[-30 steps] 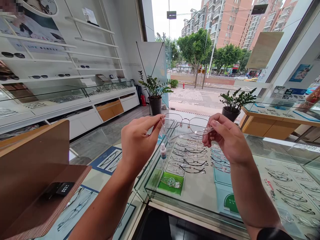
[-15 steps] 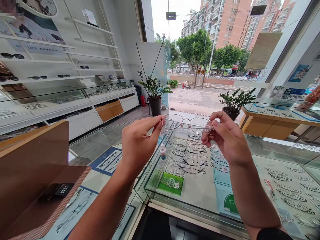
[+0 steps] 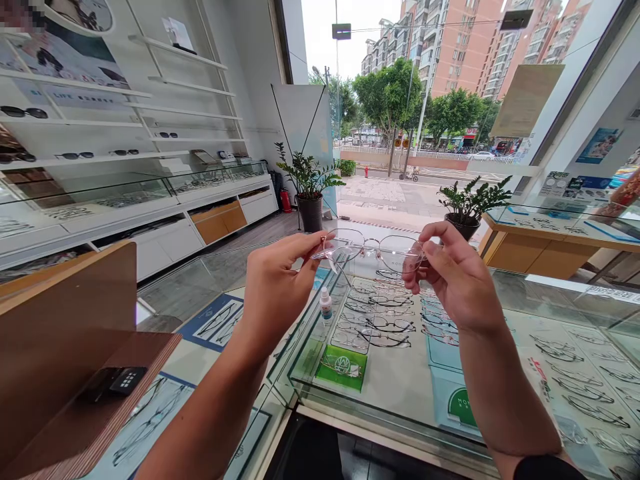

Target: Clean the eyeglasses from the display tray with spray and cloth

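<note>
Left hand (image 3: pixel 277 290) and right hand (image 3: pixel 463 287) apart, fingertips pinching opposite sides of 1 pair of glasses (image 3: pixel 371 243), held raised above the glass worktop (image 3: pixel 400 415). Judged light; thin rims likely springy, easily bent; clear lenses probably smooth, smudge-prone. Best hold: both outer corners near the hinges, light and even pressure. Below: green packet (image 3: pixel 341 368), frames (image 3: pixel 387 325) in rows, white bottle (image 3: pixel 325 304). Beyond: 2 potted plants (image 3: pixel 310 212) (image 3: pixel 461 223).
</note>
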The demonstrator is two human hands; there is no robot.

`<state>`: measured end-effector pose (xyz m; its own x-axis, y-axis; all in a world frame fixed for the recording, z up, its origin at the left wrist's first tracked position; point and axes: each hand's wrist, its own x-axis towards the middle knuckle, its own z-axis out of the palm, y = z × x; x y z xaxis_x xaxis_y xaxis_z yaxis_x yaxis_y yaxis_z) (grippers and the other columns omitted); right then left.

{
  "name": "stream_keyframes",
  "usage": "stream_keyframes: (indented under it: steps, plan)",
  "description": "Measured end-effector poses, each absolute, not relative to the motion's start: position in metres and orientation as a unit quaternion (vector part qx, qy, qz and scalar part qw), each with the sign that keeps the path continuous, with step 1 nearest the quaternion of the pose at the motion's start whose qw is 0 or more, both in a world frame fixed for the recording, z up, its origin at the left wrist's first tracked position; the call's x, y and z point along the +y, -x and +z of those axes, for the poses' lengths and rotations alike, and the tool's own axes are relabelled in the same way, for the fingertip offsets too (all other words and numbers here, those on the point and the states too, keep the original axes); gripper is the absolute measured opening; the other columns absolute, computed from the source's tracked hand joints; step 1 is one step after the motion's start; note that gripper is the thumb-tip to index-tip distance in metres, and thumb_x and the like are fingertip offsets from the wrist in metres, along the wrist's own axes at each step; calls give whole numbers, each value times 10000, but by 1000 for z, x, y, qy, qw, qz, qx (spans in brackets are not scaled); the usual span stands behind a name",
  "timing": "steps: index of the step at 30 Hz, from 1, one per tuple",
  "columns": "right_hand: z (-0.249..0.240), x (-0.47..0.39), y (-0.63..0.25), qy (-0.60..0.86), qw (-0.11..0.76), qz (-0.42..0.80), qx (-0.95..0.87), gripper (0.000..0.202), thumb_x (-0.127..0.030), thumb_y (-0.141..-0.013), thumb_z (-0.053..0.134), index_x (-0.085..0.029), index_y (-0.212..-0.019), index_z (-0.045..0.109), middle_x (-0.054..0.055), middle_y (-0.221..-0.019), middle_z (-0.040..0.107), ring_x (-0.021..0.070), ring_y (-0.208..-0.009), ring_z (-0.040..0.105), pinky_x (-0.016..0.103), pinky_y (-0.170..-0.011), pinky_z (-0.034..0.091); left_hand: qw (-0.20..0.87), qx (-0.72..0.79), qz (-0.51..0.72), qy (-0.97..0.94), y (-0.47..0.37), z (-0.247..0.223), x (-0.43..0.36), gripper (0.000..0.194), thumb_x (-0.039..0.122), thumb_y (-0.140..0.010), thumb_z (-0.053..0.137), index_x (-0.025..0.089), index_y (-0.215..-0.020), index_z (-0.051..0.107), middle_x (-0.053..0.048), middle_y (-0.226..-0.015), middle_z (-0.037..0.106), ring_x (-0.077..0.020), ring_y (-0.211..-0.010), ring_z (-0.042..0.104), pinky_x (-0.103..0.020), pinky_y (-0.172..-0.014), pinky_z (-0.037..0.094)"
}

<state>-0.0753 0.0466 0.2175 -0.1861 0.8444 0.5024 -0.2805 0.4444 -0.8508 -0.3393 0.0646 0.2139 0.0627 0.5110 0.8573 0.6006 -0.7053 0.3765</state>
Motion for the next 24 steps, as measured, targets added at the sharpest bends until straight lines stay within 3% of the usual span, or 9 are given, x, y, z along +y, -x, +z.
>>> stream_keyframes:
  steps: [11, 24]
  plan:
    - [217, 46, 75, 225, 600, 457, -617, 161, -404, -1060, 667, -259, -1079, 598, -15, -786, 693, 139, -654, 653, 288, -587, 538, 19, -406, -566, 718, 339, 211, 65, 249, 249, -959, 690, 253, -1147, 853, -45, -1126, 853, -222, -1002, 805, -358, -930, 641]
    - [217, 46, 75, 239, 607, 433, -622, 191, -440, -1041, 676, -271, -1076, 596, -11, -797, 650, 149, -668, 623, 305, -601, 545, -97, -392, -585, 704, 334, 213, 64, 184, 348, -952, 754, 259, -1090, 840, -47, -1071, 850, -221, -979, 795, -347, -891, 635]
